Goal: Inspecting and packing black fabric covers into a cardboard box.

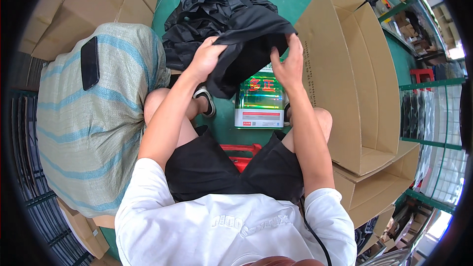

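At twelve o'clock, the black fabric [249, 32] is pinched by the left hand [204, 62] and touched by the right hand [289, 67], fingers parted; spreading seems in hand, a firmer right grip needed next.

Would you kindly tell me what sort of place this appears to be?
Probably a storeroom or small packing workshop: a large open cardboard box stands on the right, a bulging striped woven sack sits on the left, and a green-framed rack stands toward the right edge.
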`<state>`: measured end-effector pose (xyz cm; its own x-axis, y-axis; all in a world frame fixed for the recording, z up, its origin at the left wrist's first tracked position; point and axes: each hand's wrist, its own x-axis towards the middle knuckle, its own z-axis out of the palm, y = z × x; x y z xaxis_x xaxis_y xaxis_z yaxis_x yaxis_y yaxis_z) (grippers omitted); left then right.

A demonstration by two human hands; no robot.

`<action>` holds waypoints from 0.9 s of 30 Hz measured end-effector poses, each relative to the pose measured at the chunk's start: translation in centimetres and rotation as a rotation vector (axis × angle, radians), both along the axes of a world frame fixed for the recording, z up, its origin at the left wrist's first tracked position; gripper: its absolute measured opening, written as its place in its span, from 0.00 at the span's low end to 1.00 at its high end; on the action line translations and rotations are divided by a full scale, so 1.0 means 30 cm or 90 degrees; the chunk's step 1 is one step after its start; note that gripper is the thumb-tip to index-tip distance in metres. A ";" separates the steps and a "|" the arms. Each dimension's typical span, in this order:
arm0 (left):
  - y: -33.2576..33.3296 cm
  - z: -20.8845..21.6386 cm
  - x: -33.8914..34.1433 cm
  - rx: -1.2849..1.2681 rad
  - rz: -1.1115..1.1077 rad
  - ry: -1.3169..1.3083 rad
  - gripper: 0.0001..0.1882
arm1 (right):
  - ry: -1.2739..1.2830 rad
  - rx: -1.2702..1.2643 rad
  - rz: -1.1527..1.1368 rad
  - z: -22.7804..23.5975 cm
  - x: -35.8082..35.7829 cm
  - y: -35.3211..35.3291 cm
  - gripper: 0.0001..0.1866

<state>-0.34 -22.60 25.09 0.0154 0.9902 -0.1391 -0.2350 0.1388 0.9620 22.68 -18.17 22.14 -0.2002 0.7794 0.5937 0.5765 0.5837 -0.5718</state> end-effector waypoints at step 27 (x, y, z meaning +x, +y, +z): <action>0.011 -0.093 0.010 0.020 0.224 -0.119 0.10 | 0.011 -0.116 -0.190 -0.013 0.044 -0.022 0.12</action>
